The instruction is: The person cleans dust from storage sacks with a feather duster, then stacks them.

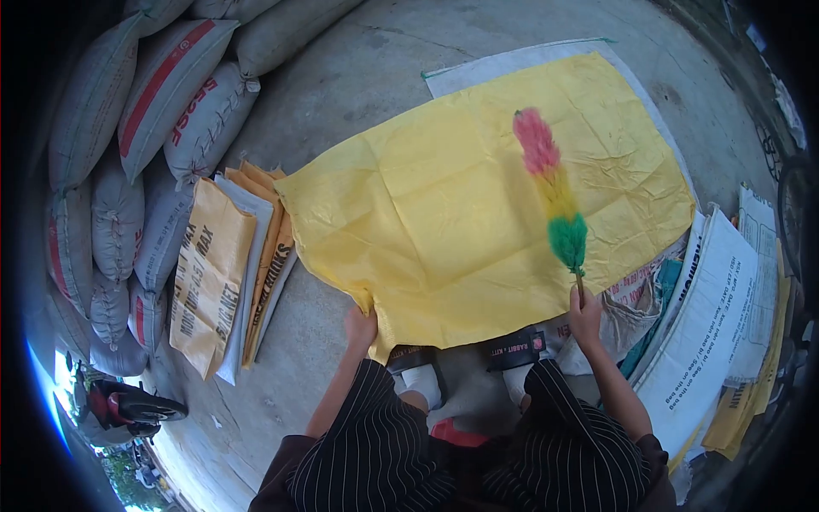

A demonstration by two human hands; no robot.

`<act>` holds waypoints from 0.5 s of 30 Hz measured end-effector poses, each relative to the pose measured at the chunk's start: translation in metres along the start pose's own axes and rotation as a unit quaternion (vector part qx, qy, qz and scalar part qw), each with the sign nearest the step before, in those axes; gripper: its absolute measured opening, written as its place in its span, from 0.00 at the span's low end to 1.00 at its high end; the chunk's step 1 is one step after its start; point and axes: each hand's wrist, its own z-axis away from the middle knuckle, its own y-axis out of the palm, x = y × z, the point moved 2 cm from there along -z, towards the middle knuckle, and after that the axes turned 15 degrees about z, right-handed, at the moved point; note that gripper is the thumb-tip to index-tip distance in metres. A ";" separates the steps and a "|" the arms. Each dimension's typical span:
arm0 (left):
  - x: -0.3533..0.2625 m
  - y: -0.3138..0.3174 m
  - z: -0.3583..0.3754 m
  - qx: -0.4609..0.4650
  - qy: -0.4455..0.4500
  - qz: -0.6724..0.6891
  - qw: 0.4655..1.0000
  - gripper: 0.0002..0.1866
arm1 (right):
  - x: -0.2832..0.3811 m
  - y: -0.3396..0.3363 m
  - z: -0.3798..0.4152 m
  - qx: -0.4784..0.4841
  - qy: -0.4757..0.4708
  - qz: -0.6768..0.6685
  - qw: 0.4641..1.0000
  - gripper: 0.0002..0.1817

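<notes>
A large yellow woven sack [461,205] lies spread flat in front of me, creased from folding. Its near left corner is bunched up in my left hand [361,328], which is closed on it. My right hand [585,314] is wrapped around the handle of a feather duster [553,183], pink at the tip, yellow in the middle and green at the base. The duster's head points away from me over the right part of the sack. A white sack [636,85] lies underneath, showing along the far and right edges.
Filled sacks [175,111] are piled at the left. Folded brown and white sacks [213,277] stand beside them. More printed white sacks [704,299] lie at the right. Both my feet, in sandals [516,348], are at the sack's near edge. A motorbike [128,405] stands at lower left.
</notes>
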 end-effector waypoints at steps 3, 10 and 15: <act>0.011 -0.013 -0.004 -0.051 0.043 0.011 0.998 0.18 | -0.024 0.021 -0.008 -0.044 -0.043 0.054 0.997 0.16; 0.119 -0.036 0.012 0.020 -0.100 0.376 0.921 0.21 | -0.012 -0.002 -0.023 0.071 -0.213 0.114 0.968 0.14; 0.124 -0.025 0.034 0.080 -0.114 0.309 0.941 0.22 | 0.038 0.024 -0.006 0.216 -0.490 0.222 0.815 0.16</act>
